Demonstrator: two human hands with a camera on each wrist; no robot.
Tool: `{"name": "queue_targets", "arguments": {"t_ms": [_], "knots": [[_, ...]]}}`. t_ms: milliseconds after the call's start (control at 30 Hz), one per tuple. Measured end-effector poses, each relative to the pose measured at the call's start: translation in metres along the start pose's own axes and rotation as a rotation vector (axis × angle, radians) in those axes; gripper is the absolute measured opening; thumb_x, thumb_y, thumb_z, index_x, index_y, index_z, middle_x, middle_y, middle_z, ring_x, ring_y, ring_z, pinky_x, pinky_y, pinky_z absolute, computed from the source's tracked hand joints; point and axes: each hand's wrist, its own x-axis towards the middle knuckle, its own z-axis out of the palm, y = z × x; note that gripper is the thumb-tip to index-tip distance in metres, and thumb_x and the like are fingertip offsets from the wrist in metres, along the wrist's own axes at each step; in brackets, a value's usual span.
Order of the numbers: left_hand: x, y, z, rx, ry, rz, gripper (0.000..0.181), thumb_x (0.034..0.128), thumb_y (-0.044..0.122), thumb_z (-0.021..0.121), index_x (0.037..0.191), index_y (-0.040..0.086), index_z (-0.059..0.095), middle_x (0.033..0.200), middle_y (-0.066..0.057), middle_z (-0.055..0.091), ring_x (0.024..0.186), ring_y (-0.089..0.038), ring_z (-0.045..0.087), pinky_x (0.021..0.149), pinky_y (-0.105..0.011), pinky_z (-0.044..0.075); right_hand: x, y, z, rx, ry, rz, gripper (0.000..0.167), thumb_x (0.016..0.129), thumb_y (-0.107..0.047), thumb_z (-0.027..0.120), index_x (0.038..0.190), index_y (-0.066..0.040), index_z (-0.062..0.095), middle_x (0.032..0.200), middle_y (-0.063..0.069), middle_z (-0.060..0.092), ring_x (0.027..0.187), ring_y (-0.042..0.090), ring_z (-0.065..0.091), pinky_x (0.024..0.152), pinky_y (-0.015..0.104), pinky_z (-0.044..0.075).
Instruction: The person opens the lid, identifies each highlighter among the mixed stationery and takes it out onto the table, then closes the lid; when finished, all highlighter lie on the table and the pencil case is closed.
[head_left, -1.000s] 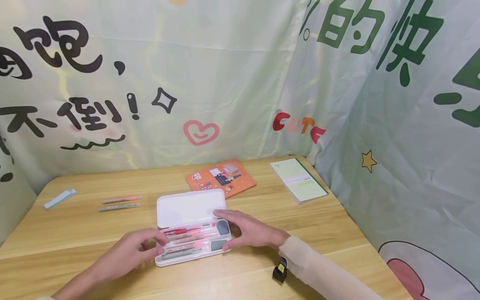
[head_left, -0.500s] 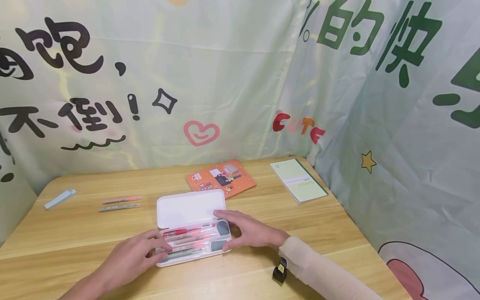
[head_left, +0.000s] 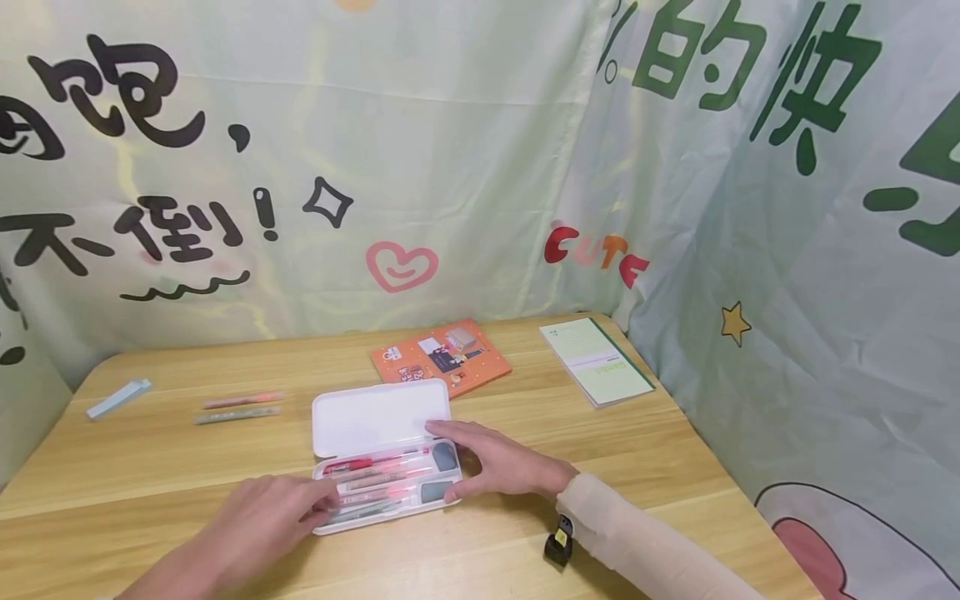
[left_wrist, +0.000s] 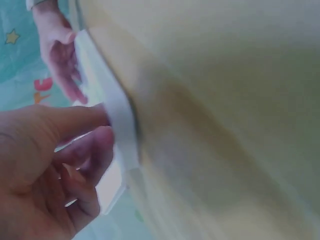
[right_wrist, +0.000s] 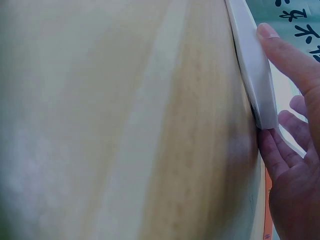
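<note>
A white pencil case (head_left: 381, 417) lies on the table with its lid folded back. Inside are a red pen (head_left: 352, 465), several pinkish pens, a grey-green pen (head_left: 367, 510) and dark grey pieces at the right end. My left hand (head_left: 262, 525) has its thumb and curled fingers over the case's left end, by the front pens; whether a pen is pinched there is hidden. In the left wrist view, thumb and forefinger (left_wrist: 102, 137) come close together at the case's edge. My right hand (head_left: 506, 458) holds the case's right end, thumb at the front corner, fingers at the back.
Two pens, a pinkish one (head_left: 243, 400) and a grey-green one (head_left: 238, 414), lie left of the case. A light blue strip (head_left: 118, 398) is farther left. Behind the case are an orange booklet (head_left: 442, 358) and a pale green notebook (head_left: 597, 362). Printed cloth (head_left: 480, 167) surrounds the table.
My left hand has moved from the side of the case's left end to over its front pens, with the fingers drawn lower. The right hand has stayed on the case.
</note>
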Motion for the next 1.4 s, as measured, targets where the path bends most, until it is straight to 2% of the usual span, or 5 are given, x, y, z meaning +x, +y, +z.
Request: {"name": "queue_targets", "arguments": {"t_ms": [233,633,867,1133,1400], "knots": [[-0.001,-0.003,-0.006,-0.073,-0.126,-0.04,0.014,0.094,0.034,0.086,0.096,0.037,0.072,0.087,0.029,0.062,0.073,0.006,0.048,0.063,-0.025,0.043,0.0,0.0,0.001,-0.002,0.003,-0.001,0.1,0.092,-0.047,0.088,0.172,-0.034,0.03,0.179,-0.012,0.031,0.164,0.02,0.032,0.135,0.052,0.027],[-0.004,-0.004,0.001,-0.099,-0.123,-0.047,0.019,0.0929,0.038,0.086,0.103,0.035,0.071,0.095,0.024,0.058,0.077,0.002,0.047,0.066,-0.025,0.041,-0.001,0.0,0.0,0.014,-0.001,0.009,0.101,0.092,-0.049,0.088,0.173,-0.035,0.029,0.179,-0.014,0.029,0.165,0.019,0.031,0.135,0.052,0.026],[-0.007,-0.015,-0.002,-0.281,-0.139,-0.127,0.013,0.0991,0.041,0.08,0.11,0.035,0.077,0.092,0.025,0.063,0.077,0.004,0.05,0.069,-0.024,0.045,-0.001,-0.001,0.0,0.022,-0.004,0.017,0.101,0.092,-0.05,0.087,0.173,-0.035,0.029,0.179,-0.014,0.029,0.165,0.02,0.03,0.135,0.054,0.025],[-0.011,-0.023,-0.005,-0.397,-0.102,-0.181,0.013,0.1001,0.042,0.079,0.109,0.035,0.072,0.094,0.019,0.067,0.065,0.001,0.049,0.06,-0.023,0.04,-0.001,0.001,0.0,0.009,0.003,0.006,0.1,0.092,-0.05,0.087,0.172,-0.036,0.029,0.178,-0.014,0.031,0.164,0.019,0.032,0.134,0.053,0.027],[-0.016,-0.038,-0.004,-0.476,0.034,-0.154,0.009,0.1037,0.034,0.076,0.112,0.032,0.075,0.085,0.015,0.067,0.059,0.001,0.046,0.052,-0.023,0.041,0.0,0.002,0.0,0.005,0.0,0.006,0.1,0.092,-0.051,0.087,0.172,-0.036,0.029,0.178,-0.013,0.03,0.164,0.019,0.032,0.134,0.053,0.027]]}}
